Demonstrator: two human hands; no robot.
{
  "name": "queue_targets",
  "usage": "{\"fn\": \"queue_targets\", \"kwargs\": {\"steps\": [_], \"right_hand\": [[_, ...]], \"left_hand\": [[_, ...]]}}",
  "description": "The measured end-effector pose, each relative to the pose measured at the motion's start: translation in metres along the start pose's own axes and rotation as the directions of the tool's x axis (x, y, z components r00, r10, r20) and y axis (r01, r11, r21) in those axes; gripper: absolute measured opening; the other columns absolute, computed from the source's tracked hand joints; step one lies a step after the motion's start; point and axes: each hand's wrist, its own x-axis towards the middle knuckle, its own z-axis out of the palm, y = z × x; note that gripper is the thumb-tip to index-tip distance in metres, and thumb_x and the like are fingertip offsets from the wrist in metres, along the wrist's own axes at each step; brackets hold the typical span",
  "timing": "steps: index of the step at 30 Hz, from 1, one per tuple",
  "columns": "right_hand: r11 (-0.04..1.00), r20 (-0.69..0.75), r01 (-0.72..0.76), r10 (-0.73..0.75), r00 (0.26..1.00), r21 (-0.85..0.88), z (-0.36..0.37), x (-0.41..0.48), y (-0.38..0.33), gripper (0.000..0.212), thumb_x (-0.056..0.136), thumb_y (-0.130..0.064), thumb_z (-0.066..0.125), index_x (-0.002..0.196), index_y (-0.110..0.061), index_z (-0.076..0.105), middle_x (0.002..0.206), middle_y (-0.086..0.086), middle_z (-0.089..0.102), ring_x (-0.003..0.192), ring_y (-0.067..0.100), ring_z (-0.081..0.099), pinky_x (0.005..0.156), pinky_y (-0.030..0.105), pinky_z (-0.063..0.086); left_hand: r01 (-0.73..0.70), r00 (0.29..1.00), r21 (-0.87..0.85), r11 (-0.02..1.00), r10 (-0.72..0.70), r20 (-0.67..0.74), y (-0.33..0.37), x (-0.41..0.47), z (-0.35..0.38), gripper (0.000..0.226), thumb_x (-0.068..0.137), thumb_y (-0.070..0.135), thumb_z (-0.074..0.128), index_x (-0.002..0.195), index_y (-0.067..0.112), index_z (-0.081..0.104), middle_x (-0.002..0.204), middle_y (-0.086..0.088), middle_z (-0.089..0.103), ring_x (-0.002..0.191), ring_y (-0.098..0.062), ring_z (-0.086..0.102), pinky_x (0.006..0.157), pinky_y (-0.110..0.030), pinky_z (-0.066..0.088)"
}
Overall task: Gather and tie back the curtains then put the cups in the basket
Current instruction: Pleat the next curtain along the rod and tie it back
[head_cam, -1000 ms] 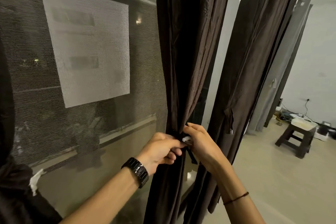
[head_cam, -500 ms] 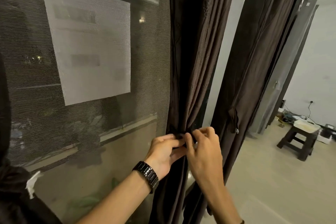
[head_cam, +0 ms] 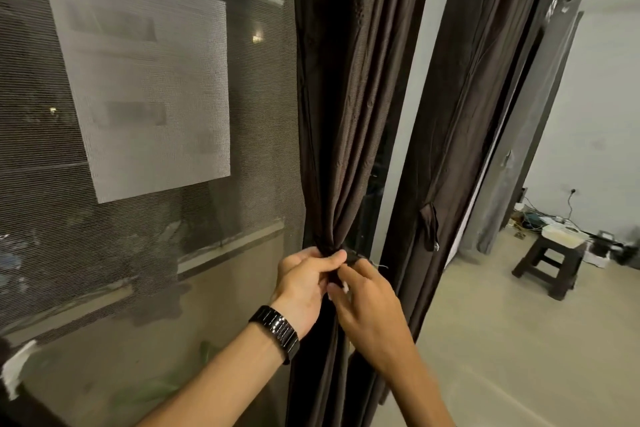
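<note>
Head view: a dark mesh window screen [head_cam: 138,270] fills the left half, with a pale sheet of paper [head_cam: 145,87] showing through it. Right of it hangs the near curtain [head_cam: 346,97], dark brown, its long axis running top to bottom; its folds narrow downward to a tight waist at hand height and spread again below. A second curtain [head_cam: 485,97] of the same cloth hangs further right, also vertical and slightly leaning, with a fabric loop [head_cam: 429,225] dangling from its front. The beige floor [head_cam: 519,340] stretches off to the right, where a dark wooden stool [head_cam: 550,263] stands well apart from the curtains, carrying a white tray [head_cam: 562,234]. At the waist of the near curtain the two hands meet. The left hand [head_cam: 304,281], fingers curled and thumb pressed on top, grips the bunched cloth. The right hand [head_cam: 370,305] pinches the dark tie band [head_cam: 353,255] just beside it. A black watch [head_cam: 277,331] sits on the left wrist.
</note>
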Motion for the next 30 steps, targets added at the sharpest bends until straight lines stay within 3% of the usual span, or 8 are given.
{"fn": "queue_targets", "kwargs": {"steps": [3,5,8,11,14,18,24,30], "right_hand": [[0.919,-0.099,-0.084,0.132,0.986,0.386,-0.01,0.001,0.018,0.039,0.083,-0.015,0.076,0.112,-0.038,0.063,0.112,-0.016,0.048,0.098,0.006,0.058,0.081,0.023,0.054],[0.878,-0.104,-0.101,0.168,0.98,0.468,-0.013,0.005,0.024,0.054,0.084,-0.006,0.076,0.127,-0.035,0.061,0.119,-0.02,0.053,0.097,0.008,0.065,0.082,0.022,0.057],[0.892,-0.109,-0.091,0.154,0.982,0.443,-0.013,0.013,0.025,0.035,0.088,-0.001,0.075,0.115,-0.023,0.073,0.098,-0.017,0.072,0.082,0.004,0.072,0.078,0.029,0.061],[0.928,-0.165,-0.069,0.138,0.977,0.366,-0.017,0.012,0.028,0.026,0.087,-0.001,0.076,0.092,-0.026,0.077,0.071,-0.018,0.071,0.068,0.004,0.07,0.067,0.025,0.058],[0.958,-0.17,-0.007,0.058,0.984,0.287,-0.021,0.006,0.024,0.027,0.086,-0.001,0.074,0.097,-0.025,0.081,0.074,-0.028,0.067,0.072,-0.001,0.068,0.064,0.015,0.051],[0.942,-0.242,0.018,0.068,0.968,0.336,-0.025,0.009,0.018,0.032,0.087,0.004,0.07,0.098,-0.024,0.08,0.084,-0.023,0.071,0.074,0.002,0.07,0.067,0.028,0.059],[0.879,-0.312,-0.003,0.173,0.934,0.477,-0.021,0.025,0.009,0.024,0.09,-0.002,0.07,0.093,-0.025,0.076,0.081,-0.011,0.074,0.067,0.01,0.07,0.06,0.03,0.059],[0.907,-0.391,-0.059,0.237,0.889,0.416,-0.013,0.044,0.0,0.015,0.076,-0.01,0.086,0.082,-0.021,0.078,0.077,-0.008,0.07,0.071,0.006,0.066,0.07,0.035,0.058]], "left_hand": [[0.072,0.997,-0.052,0.996,-0.072,0.003,0.007,0.008,-0.001,0.01,0.084,-0.011,0.074,0.087,-0.002,0.073,0.085,-0.016,0.074,0.07,-0.021,0.073,0.063,-0.027,0.061],[0.136,0.991,-0.074,0.988,-0.136,0.015,0.012,0.011,-0.001,0.013,0.084,-0.013,0.074,0.083,0.0,0.073,0.086,-0.014,0.075,0.075,-0.021,0.071,0.059,-0.022,0.061],[0.217,0.975,-0.039,0.975,-0.215,0.05,0.015,0.009,0.0,0.016,0.085,-0.01,0.075,0.079,0.005,0.074,0.084,-0.01,0.075,0.072,-0.017,0.07,0.053,-0.018,0.057],[0.203,0.978,-0.013,0.979,-0.202,0.051,0.015,0.01,-0.001,0.017,0.084,-0.01,0.076,0.077,0.006,0.074,0.083,-0.009,0.076,0.077,-0.019,0.07,0.054,-0.018,0.057],[0.156,0.987,0.023,0.987,-0.157,0.038,0.015,0.009,-0.001,0.014,0.082,-0.007,0.077,0.083,0.007,0.073,0.087,-0.009,0.076,0.077,-0.018,0.071,0.053,-0.018,0.054],[0.162,0.985,0.036,0.986,-0.163,0.051,0.013,0.006,0.005,0.013,0.088,-0.004,0.075,0.093,0.008,0.073,0.081,-0.005,0.073,0.056,-0.009,0.07,0.047,-0.018,0.05],[0.189,0.98,-0.063,0.98,-0.184,0.08,0.008,0.005,0.009,0.021,0.097,-0.003,0.06,0.091,0.013,0.072,0.077,-0.001,0.072,0.065,-0.01,0.062,0.045,-0.016,0.044],[0.075,0.988,-0.026,0.997,-0.071,0.138,-0.006,-0.004,0.008,0.034,0.094,-0.013,0.046,0.101,0.007,0.072,0.107,-0.015,0.078,0.086,-0.016,0.074,0.073,-0.027,0.051]]}}
